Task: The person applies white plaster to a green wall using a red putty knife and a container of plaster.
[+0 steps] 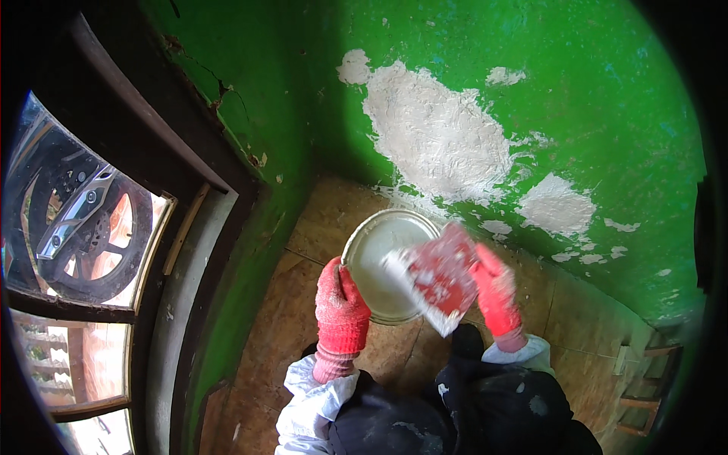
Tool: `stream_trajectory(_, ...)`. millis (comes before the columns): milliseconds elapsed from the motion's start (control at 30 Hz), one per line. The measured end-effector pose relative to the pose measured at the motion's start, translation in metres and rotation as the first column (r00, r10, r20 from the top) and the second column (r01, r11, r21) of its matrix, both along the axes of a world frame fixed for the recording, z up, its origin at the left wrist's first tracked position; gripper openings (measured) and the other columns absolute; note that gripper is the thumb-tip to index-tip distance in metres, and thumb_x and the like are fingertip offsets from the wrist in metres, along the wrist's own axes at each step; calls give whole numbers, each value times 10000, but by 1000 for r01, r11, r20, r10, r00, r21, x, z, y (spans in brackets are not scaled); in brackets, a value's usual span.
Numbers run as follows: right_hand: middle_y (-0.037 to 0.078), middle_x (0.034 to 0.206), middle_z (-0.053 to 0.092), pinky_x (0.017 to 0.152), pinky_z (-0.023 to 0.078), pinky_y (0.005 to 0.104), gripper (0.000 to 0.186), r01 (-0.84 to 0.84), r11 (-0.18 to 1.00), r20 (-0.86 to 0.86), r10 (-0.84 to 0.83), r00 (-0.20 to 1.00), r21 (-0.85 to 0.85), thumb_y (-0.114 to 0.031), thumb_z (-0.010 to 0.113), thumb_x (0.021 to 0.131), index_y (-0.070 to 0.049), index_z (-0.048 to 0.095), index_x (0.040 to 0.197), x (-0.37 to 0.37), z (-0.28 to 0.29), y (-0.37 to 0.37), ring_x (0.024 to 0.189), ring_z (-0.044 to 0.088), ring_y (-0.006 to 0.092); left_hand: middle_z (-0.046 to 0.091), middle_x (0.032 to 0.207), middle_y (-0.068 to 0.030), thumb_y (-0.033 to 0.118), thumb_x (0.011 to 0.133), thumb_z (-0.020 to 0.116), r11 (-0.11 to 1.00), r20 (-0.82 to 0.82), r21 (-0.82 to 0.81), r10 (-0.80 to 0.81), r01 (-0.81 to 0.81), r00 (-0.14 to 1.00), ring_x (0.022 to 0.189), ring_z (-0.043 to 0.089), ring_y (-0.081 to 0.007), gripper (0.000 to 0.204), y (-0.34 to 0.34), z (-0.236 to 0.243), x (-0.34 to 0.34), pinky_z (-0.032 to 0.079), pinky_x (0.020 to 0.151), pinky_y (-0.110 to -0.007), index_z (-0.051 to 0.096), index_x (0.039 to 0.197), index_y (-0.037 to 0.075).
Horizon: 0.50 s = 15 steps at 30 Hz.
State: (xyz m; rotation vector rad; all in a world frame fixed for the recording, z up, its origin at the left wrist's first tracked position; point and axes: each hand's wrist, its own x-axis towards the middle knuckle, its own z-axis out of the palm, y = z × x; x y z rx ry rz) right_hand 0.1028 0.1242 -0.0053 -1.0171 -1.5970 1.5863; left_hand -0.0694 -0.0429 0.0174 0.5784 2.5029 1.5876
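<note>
My left hand (341, 307), in a red knit glove, is closed on the left rim of a round, pale, shallow container (375, 254) with a film of whitish stuff inside. My right hand (497, 292), gloved alike, grips a flat red plastering tool (444, 277) smeared with white paste, tilted over the container's right side and blurred by motion. Beyond them, white patches of filler (436, 133) cover parts of the green wall (576, 83), with a smaller patch (553, 205) lower on the right.
A dark framed glazed door or window (91, 307) is at the left, with a wheel (121, 250) seen through the glass. My knees are bent over the tan tiled floor (296, 227). Something like a wooden rack or ladder (637, 402) lies at the lower right.
</note>
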Motion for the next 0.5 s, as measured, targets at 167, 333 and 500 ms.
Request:
stream_trajectory(167,100,1146,549,803,439,253,383,46,969,102,-73,992,242,57,504,805,27,489,1187,-1,3,6,906,531,128,579,914,-184,153,881,451,995,-58,12,-95,95,994,846,570,-334,227,2,-5,2,454,732,-359,526,1042,11)
stream_trajectory(333,66,1043,577,728,444,224,390,-106,994,124,103,987,13,44,483,816,-21,496,1200,4,-2,-1,805,526,88,572,919,-191,123,867,462,997,-79,-4,-83,83,993,861,566,-336,207,2,-2,2,455,737,-362,517,1028,6)
stream_trajectory(500,93,1110,563,796,434,231,360,26,963,158,-71,985,267,50,465,822,15,504,1178,-9,18,8,925,533,109,567,932,-196,116,859,472,982,-55,-12,-190,190,980,871,562,-341,214,4,-2,2,453,744,-365,515,1035,2)
